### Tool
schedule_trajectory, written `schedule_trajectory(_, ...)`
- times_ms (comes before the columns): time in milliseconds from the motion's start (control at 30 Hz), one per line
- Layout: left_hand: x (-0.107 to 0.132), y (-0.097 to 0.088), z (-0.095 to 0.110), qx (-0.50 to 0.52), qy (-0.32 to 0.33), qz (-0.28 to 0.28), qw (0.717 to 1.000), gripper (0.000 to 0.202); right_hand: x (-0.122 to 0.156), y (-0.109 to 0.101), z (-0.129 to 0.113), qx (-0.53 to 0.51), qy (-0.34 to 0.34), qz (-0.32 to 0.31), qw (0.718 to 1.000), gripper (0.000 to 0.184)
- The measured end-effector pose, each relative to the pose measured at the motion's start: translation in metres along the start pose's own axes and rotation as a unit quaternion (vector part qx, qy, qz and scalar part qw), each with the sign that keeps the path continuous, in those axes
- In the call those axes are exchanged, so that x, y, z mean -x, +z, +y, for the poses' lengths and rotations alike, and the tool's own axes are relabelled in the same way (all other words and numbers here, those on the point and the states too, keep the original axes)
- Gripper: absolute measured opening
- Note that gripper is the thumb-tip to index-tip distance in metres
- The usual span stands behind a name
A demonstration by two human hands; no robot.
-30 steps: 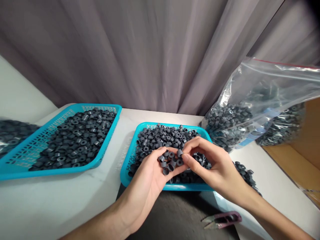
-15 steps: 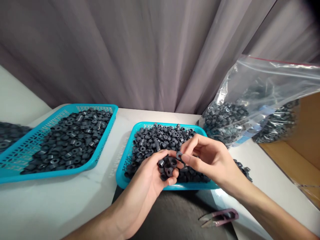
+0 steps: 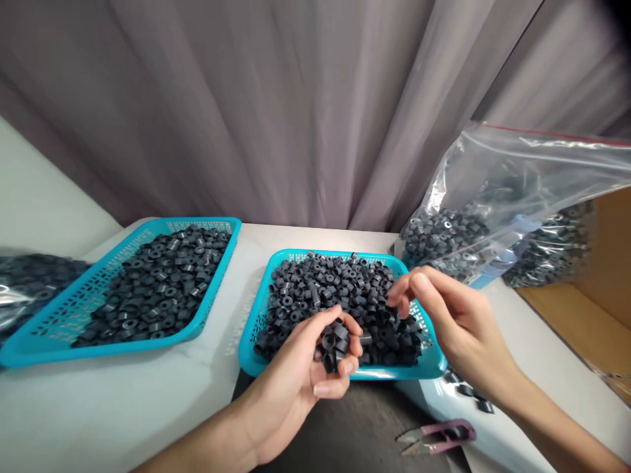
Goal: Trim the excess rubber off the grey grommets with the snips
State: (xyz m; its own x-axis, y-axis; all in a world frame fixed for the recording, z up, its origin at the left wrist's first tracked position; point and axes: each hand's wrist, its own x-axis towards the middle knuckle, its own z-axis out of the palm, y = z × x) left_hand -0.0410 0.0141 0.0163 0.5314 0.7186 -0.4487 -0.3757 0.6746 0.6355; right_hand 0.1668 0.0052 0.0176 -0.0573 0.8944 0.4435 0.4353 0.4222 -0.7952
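My left hand [image 3: 300,374] is cupped, palm up, in front of the middle blue basket [image 3: 245,335]. Its fingers curl around several small dark grey plastic caps [image 3: 331,345], some with hollow ends turned up. Over that basket's right edge is my right hand [image 3: 458,322], fingers bent and thumb apart, with nothing visible between them. Many more of the same grey caps [image 3: 315,286] fill the basket below both hands.
A second blue basket [image 3: 204,315] of similar parts stands at left, beside a partly visible bag [image 3: 29,289]. Clear zip bags [image 3: 444,230] of parts and a cardboard box [image 3: 611,263] stand right. Pink-handled thread snips [image 3: 438,437] and loose parts [image 3: 476,397] lie near the front.
My right hand has moved right, away from the left hand, and the cap at its fingertips no longer shows. My left hand has closed more around its handful. The view has shifted slightly.
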Motion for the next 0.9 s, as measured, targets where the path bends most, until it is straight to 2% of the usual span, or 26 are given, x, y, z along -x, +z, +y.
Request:
schedule_trajectory(67, 0.001, 0.001, 0.0, -0.009, -0.007, 0.001, 1.0, 0.032, 0.018, -0.012, 0.013, 0.049, -0.008, -0.007, 0.999, 0.026)
schedule_trajectory(167, 0.001, 0.003, 0.001, -0.057, -0.001, 0.013, 0.998, 0.027, 0.049, -0.033, 0.04, 0.126, -0.055, 0.004, 0.991, 0.014)
schedule_trajectory(233, -0.002, 0.006, 0.003, -0.123, 0.021, 0.014, 0.992, 0.026, 0.065, -0.042, 0.055, 0.16, -0.081, 0.034, 0.983, 0.012)
schedule_trajectory(300, -0.01, 0.014, 0.011, -0.235, 0.076, 0.002, 0.969, 0.031, 0.074, -0.045, 0.066, 0.183, -0.095, 0.061, 0.977, 0.012)
schedule_trajectory(333, -0.017, 0.021, 0.018, -0.31, 0.123, -0.004, 0.943, 0.035, 0.076, -0.044, 0.069, 0.192, -0.105, 0.064, 0.974, 0.012)
schedule_trajectory(367, -0.025, 0.03, 0.028, -0.388, 0.18, -0.007, 0.904, 0.037, 0.077, -0.043, 0.07, 0.201, -0.119, 0.061, 0.97, 0.013)
schedule_trajectory(400, -0.035, 0.043, 0.041, -0.47, 0.254, -0.002, 0.845, 0.038, 0.077, -0.04, 0.071, 0.213, -0.139, 0.055, 0.966, 0.013)
schedule_trajectory(433, -0.046, 0.06, 0.056, -0.509, 0.307, 0.003, 0.804, 0.039, 0.077, -0.037, 0.071, 0.228, -0.161, 0.048, 0.959, 0.013)
schedule_trajectory(500, -0.068, 0.103, 0.092, -0.541, 0.388, 0.007, 0.746, 0.039, 0.076, -0.031, 0.071, 0.258, -0.204, 0.048, 0.943, 0.013)
schedule_trajectory(567, -0.09, 0.156, 0.127, -0.566, 0.473, 0.015, 0.675, 0.037, 0.075, -0.026, 0.073, 0.276, -0.23, 0.058, 0.932, 0.012)
schedule_trajectory(633, -0.111, 0.209, 0.153, -0.603, 0.515, 0.007, 0.609, 0.034, 0.075, -0.023, 0.076, 0.283, -0.243, 0.075, 0.925, 0.012)
schedule_trajectory(700, -0.131, 0.255, 0.165, -0.666, 0.495, -0.019, 0.558, 0.03, 0.074, -0.022, 0.079, 0.286, -0.248, 0.093, 0.921, 0.012)
schedule_trajectory(767, -0.151, 0.286, 0.165, -0.743, 0.424, -0.054, 0.515, 0.026, 0.072, -0.023, 0.078, 0.284, -0.247, 0.101, 0.921, 0.012)
schedule_trajectory(833, -0.168, 0.301, 0.158, -0.803, 0.348, -0.08, 0.478, 0.035, 0.072, -0.025, 0.074, 0.28, -0.244, 0.106, 0.922, 0.012)
schedule_trajectory(900, -0.181, 0.306, 0.15, -0.837, 0.298, -0.096, 0.448, 0.038, 0.072, -0.028, 0.068, 0.276, -0.247, 0.109, 0.922, 0.011)
